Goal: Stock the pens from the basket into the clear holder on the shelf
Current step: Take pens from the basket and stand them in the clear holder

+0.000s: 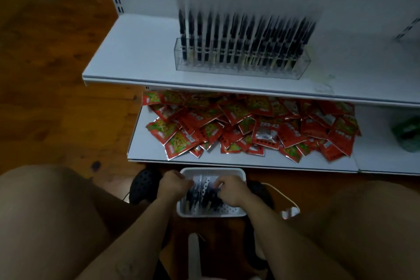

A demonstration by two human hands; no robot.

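A white perforated basket [236, 211] sits on the floor between my feet, with several dark pens [202, 200] lying in it. Both hands are down inside it. My left hand [173, 183] curls its fingers over pens at the basket's left side. My right hand [230, 188] curls its fingers round pens near the middle. Up on the white shelf [136, 52] stands the clear holder [241, 68], filled across its width with several upright black pens [238, 38]. The picture is blurred, so the exact grip is hard to make out.
Beneath the upper shelf, a lower shelf [147, 150] carries a heap of red snack packets [250, 127] and a green pack [406, 134] at the far right. My bare knees frame the basket, dark shoes [144, 186] beside it. A white cable [281, 198] lies on the wooden floor at the right.
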